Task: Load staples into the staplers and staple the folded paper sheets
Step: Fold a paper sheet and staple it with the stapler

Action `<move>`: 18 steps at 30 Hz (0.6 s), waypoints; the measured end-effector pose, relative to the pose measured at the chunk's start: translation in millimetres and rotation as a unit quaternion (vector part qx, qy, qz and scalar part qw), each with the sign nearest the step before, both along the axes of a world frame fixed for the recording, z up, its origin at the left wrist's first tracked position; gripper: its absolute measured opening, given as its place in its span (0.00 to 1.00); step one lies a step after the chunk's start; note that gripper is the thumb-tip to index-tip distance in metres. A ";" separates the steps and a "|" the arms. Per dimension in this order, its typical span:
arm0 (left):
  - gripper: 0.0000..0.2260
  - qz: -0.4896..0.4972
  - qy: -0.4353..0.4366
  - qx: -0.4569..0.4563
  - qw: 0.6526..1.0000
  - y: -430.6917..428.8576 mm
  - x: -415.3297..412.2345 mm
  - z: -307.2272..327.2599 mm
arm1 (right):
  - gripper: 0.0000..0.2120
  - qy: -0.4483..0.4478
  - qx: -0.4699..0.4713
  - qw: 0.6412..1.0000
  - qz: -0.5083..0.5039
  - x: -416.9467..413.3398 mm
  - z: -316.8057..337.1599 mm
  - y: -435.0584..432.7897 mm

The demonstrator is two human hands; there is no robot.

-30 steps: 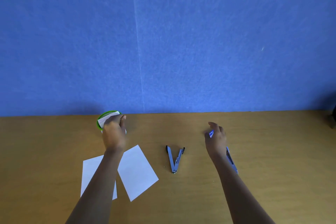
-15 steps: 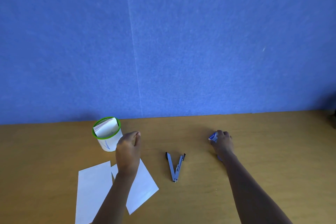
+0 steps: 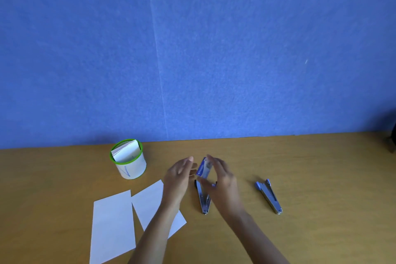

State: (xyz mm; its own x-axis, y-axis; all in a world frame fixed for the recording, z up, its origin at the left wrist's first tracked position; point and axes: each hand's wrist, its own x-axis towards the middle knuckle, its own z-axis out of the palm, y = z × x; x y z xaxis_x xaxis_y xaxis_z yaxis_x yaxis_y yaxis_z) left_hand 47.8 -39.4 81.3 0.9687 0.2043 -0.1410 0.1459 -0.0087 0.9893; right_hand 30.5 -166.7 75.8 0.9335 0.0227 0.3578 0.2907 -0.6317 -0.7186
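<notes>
Hands meet just above the open stapler (image 3: 203, 198), which lies on the table (image 3: 321, 178) with its arms spread in a V. Right hand (image 3: 224, 182) pinches the blue box (image 3: 204, 170), held tilted. Left hand (image 3: 179, 178) is beside the box, fingers straight; contact cannot be confirmed. Second stapler (image 3: 269, 198) lies right of the open stapler, well apart. Two sheets (image 3: 113, 225) lie to its left. The cup (image 3: 130, 167), holding folded paper, stands left and farther back.
</notes>
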 end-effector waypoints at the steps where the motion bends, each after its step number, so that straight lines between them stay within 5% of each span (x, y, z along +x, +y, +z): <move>1: 0.10 -0.018 0.008 -0.003 1.000 -4.9 -2.6 2.2 | 0.28 -0.008 -0.005 1.000 0.014 -6.5 0.5 6.8; 9: 0.07 -0.051 0.012 -0.123 0.991 -18.8 -19.9 22.9 | 0.26 -0.072 0.039 0.997 -0.009 -33.9 12.3 18.2; 18: 0.09 -0.087 0.004 -0.209 0.974 -30.0 -42.3 41.2 | 0.29 0.003 0.215 0.975 -0.060 -49.8 20.8 26.1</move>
State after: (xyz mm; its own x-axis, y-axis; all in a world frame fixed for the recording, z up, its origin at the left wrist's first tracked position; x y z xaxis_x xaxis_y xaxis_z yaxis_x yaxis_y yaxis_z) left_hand 5.5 -69.3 122.5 0.9822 -0.0396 -0.1838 0.1852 0.3701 0.9103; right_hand -19.3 -140.6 96.7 0.9221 -0.2376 0.3055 0.2294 -0.3004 -0.9258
